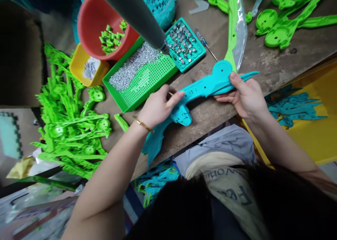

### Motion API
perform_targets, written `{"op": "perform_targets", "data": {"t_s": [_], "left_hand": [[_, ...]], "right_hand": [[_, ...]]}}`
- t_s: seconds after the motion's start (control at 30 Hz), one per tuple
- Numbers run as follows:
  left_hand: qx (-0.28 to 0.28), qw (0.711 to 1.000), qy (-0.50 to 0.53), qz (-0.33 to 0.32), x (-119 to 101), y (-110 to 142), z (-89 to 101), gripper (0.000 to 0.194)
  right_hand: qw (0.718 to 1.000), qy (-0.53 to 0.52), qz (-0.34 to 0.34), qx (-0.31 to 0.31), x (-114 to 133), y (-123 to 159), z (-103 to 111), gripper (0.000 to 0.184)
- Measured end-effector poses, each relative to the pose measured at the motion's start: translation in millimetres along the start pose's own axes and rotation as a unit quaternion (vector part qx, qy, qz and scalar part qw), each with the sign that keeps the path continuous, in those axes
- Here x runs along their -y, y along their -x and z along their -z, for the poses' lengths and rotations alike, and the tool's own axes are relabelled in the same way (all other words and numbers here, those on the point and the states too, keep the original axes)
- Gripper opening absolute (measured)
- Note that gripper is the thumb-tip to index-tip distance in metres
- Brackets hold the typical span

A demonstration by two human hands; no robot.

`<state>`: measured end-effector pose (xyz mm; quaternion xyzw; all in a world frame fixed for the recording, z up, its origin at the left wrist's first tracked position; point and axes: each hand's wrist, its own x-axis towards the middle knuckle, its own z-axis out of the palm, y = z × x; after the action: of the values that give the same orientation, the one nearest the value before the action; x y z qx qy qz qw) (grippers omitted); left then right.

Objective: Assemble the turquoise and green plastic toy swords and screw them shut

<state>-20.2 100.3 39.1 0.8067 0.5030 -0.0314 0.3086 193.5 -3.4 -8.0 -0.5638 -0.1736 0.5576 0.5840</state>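
A long blue plastic toy part (202, 87) with a round disc and a pointed end lies slantwise across both hands, just above the brown worktable (210, 117). My left hand (157, 104) is closed around its middle, the thumb on top and a gold bangle on the wrist. My right hand (247, 94) pinches the tapered end beside the disc, thumb above and fingers below. A green perforated basket (147, 101) of small silver screws stands close to my left hand. Behind the blue part are a teal tray (202, 53) of shiny metal pieces and a thin screwdriver (206, 45).
A grey pole-like tool (131, 13) hangs over the basket. A red bowl (88, 25), a yellow cup (75, 66) and a clear tub (172, 8) stand behind. Green plastic parts (68, 127) pile up left; more green parts (284, 25) lie right. A yellow bin (302, 145) holds blue parts.
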Motion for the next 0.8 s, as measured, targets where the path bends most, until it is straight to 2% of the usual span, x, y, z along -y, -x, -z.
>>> {"op": "perform_targets", "data": {"t_s": [0.07,0.13,0.2,0.27,0.4,0.5,0.6,0.7,0.73,0.8], "left_hand": [[-0.011,0.999,0.020,0.023,7.9,10.4,-3.2,0.053],[-0.051,0.996,0.071,0.033,12.2,15.4,-10.0,0.054],[-0.089,0.987,0.130,0.041,13.7,15.3,-15.7,0.054],[-0.099,0.980,0.167,0.053,14.2,13.0,-16.7,0.055],[-0.075,0.973,0.203,0.077,14.7,12.3,-5.0,0.054],[-0.007,0.956,0.279,0.092,13.2,18.6,6.0,0.062],[0.060,0.921,0.368,0.113,8.5,27.1,12.4,0.067],[0.050,0.897,0.417,0.137,3.0,33.7,15.8,0.061],[0.039,0.893,0.425,0.140,1.6,35.1,16.6,0.059],[0.027,0.890,0.432,0.141,-0.2,36.5,17.5,0.057]], "right_hand": [[1.000,-0.006,0.006,-0.005,1.8,0.1,2.0,0.048],[1.000,-0.006,0.008,-0.008,3.4,0.4,1.7,0.047],[1.000,0.000,0.008,-0.010,4.8,0.8,-0.6,0.046],[1.000,0.005,0.014,-0.017,6.1,1.3,-4.2,0.045],[0.998,0.000,0.053,-0.034,10.8,3.0,-11.3,0.040],[0.996,-0.014,0.077,-0.032,18.5,4.8,-13.4,0.030],[0.995,-0.020,0.096,-0.034,28.9,6.6,-12.8,0.022],[0.992,-0.011,0.124,-0.021,33.8,9.9,-13.8,0.026],[0.994,-0.010,0.113,-0.007,32.1,12.3,-15.9,0.030],[0.998,0.001,0.032,0.047,22.4,20.3,-23.9,0.047]]}}
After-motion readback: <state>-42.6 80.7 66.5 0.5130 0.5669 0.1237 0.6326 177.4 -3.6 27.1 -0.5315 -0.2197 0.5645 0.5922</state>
